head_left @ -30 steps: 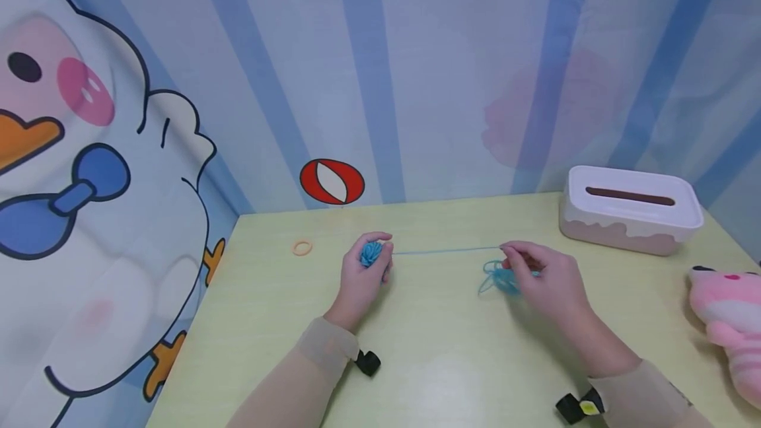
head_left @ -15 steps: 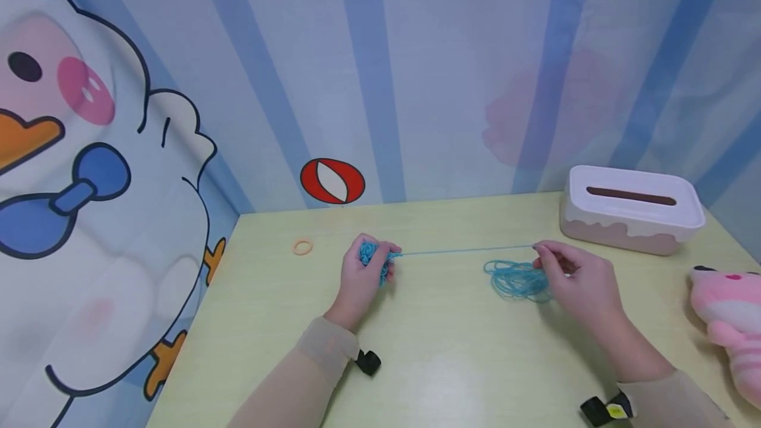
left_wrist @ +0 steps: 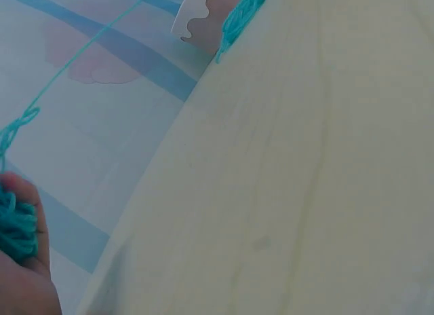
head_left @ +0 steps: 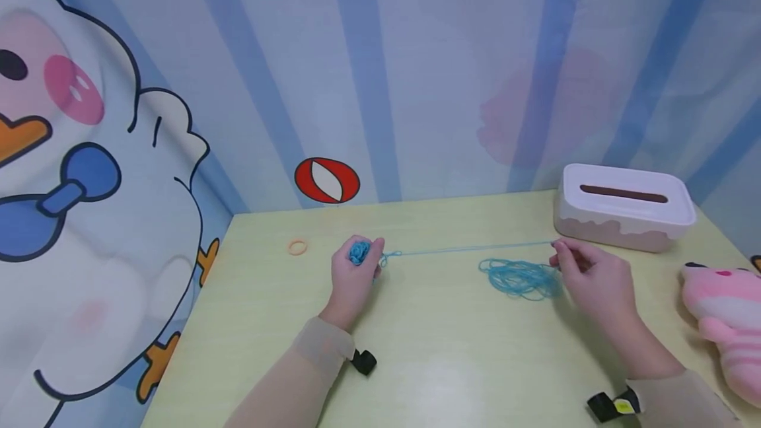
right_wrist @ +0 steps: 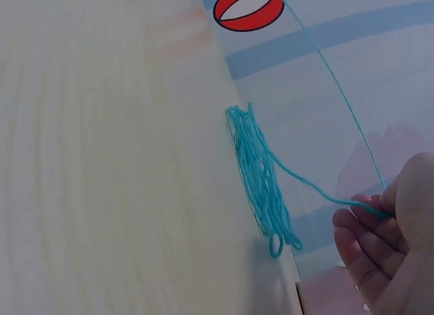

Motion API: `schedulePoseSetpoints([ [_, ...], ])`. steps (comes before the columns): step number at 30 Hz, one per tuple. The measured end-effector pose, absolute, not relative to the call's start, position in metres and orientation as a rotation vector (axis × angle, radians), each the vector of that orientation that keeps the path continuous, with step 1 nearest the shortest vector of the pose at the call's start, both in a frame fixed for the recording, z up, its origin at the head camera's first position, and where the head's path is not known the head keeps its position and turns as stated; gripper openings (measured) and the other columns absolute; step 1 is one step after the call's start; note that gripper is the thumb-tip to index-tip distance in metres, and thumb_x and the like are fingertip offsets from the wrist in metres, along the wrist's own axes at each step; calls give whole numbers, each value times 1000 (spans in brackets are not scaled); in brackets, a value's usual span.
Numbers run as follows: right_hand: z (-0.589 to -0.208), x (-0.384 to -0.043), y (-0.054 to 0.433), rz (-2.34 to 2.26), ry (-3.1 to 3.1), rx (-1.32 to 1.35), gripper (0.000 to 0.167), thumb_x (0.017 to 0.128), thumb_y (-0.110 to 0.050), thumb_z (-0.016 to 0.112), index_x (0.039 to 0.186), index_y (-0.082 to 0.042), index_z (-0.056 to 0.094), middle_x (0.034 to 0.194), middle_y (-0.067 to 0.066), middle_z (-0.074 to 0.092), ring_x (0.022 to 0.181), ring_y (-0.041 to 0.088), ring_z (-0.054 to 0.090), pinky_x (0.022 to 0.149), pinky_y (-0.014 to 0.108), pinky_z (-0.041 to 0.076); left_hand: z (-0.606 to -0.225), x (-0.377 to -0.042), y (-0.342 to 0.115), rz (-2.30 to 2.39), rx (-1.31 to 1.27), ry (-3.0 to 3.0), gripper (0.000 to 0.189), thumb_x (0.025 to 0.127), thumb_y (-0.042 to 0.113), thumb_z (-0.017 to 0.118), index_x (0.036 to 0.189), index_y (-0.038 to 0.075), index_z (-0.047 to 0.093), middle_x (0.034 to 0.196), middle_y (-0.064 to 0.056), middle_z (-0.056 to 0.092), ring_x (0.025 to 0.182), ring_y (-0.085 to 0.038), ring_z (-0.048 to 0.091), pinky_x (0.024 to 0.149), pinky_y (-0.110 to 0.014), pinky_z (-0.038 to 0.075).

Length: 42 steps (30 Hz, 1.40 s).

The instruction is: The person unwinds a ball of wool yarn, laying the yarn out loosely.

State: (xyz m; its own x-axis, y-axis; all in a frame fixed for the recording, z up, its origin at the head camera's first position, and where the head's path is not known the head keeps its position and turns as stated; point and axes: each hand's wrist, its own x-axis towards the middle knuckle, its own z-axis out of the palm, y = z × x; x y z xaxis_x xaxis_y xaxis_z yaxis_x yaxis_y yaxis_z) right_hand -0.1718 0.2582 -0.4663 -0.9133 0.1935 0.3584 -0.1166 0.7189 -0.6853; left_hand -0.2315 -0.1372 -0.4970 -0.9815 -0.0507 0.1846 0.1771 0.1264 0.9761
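Note:
My left hand holds a bunched ball of blue yarn, its fingers curled round it. A small tangled loop of the yarn sticks out past the thumb. From there a single strand runs taut to the right, where my right hand pinches it between thumb and fingertips. Below the strand lies a loose pile of unwound yarn on the table. In the right wrist view a slack length leads from the yarn pile up to the pinching fingers.
An orange ring lies left of my left hand. At the back right stands a tissue box, and a pink plush toy lies at the right edge. A printed curtain hangs behind the table.
My right hand has moved to the right, drawing the strand longer, and more of the yarn pile shows. A tangled loop has come out of the ball beside my left thumb.

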Motion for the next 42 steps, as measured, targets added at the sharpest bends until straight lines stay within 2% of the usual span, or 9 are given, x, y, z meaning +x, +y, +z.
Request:
schedulePoseSetpoints([
  [5, -470, -174, 267, 996, -2569, -151, 38, 112, -34, 62, 124, -3, 81, 100, 15, 85, 77, -26, 51, 68, 9, 43, -496, -232, -140, -2017, -56, -2129, 38, 105, 52, 73, 98, 15, 64, 81, -4, 65, 66, -19, 63, 66, -22, 56],
  [10, -472, -174, 271, 924, -2692, -173, 42, 112, -35, 59, 127, -2, 79, 111, 21, 84, 97, 28, 78, 83, 38, 56, -493, -231, -140, -2030, -8, -2073, 40, 107, 49, 72, 93, 14, 57, 78, -2, 61, 65, -17, 61, 65, -22, 56],
  [12, -472, -175, 269, 895, -2771, -136, 42, 110, -34, 60, 128, -1, 79, 119, 25, 81, 113, 49, 74, 91, 56, 57, -492, -230, -140, -2029, -23, -2083, 39, 107, 48, 71, 94, 14, 57, 78, -2, 60, 65, -18, 61, 65, -22, 56],
  [15, -472, -176, 265, 837, -2893, -73, 43, 109, -33, 62, 133, 0, 76, 133, 29, 75, 130, 58, 64, 104, 71, 52, -492, -230, -140, -2033, -43, -2097, 37, 107, 47, 71, 96, 15, 57, 79, -2, 60, 66, -18, 61, 65, -23, 56],
  [23, -469, -177, 243, 889, -2772, 35, 51, 107, -17, 57, 150, 10, 58, 158, 36, 54, 150, 60, 46, 119, 77, 38, -494, -230, -139, -2096, -89, -2071, 30, 107, 45, 72, 109, 17, 60, 89, -4, 62, 71, -20, 62, 66, -23, 58],
  [28, -469, -180, 201, 967, -2524, 266, 39, 103, -9, 61, 140, -1, 72, 148, 25, 69, 143, 51, 61, 114, 73, 49, -496, -231, -139, -2118, -103, -2084, 29, 108, 42, 72, 121, 17, 67, 96, -5, 63, 72, -19, 64, 67, -23, 61],
  [33, -471, -185, 144, 1046, -2567, 536, 38, 108, -19, 67, 143, -7, 71, 145, 18, 73, 135, 43, 70, 111, 62, 57, -497, -232, -138, -2127, -107, -2118, 37, 108, 40, 72, 127, 8, 69, 97, -5, 65, 71, -18, 66, 68, -23, 62],
  [38, -472, -196, 92, 1167, -2703, 667, 50, 110, -31, 68, 155, -10, 62, 150, 8, 71, 146, 35, 64, 121, 56, 52, -496, -232, -138, -2124, -94, -2157, 35, 107, 42, 73, 125, 12, 71, 97, -6, 66, 71, -18, 67, 71, -24, 63],
  [42, -476, -202, 63, 1226, -2745, 675, 51, 109, -32, 70, 154, -8, 63, 139, 6, 78, 137, 32, 71, 116, 53, 56, -494, -231, -137, -2121, -112, -2162, 31, 107, 41, 73, 123, 14, 71, 95, -7, 67, 70, -18, 67, 71, -24, 63],
])
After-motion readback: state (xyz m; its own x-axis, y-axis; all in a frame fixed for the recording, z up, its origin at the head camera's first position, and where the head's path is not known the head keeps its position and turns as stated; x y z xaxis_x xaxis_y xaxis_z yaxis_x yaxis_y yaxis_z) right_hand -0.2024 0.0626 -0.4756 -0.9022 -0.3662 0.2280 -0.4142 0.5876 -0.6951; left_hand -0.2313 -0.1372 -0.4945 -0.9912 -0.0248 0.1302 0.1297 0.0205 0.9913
